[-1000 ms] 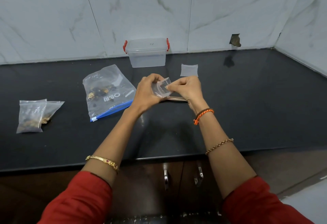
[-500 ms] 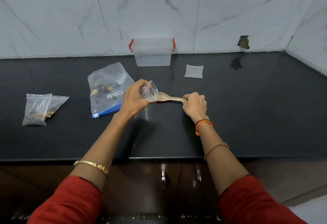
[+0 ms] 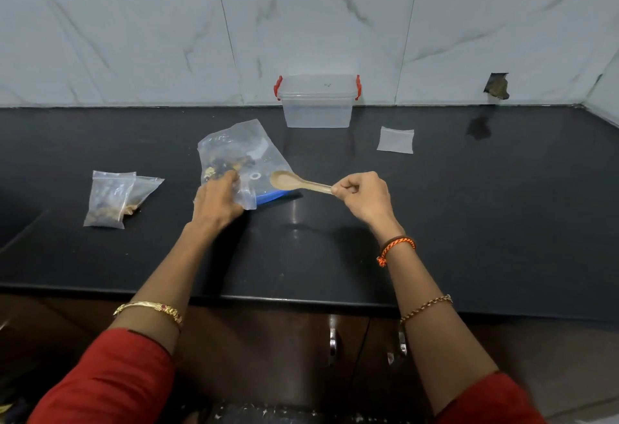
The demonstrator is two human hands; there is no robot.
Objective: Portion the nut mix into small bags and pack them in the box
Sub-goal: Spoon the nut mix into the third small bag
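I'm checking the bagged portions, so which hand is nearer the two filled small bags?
Left. The left hand is just right of the filled small bags, holding the big nut bag; the right hand is farther right.

Both hands reach forward, left hand [image 3: 217, 200] and right hand [image 3: 365, 197] with fingers curled.

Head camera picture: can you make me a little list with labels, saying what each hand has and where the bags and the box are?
left hand: grips a small clear bag at the big nut mix bag
right hand: holds wooden spoon by its handle, bowl empty
filled small bags: two, on the counter's left
empty small bag: flat, right of the box
box: at the wall, lid on
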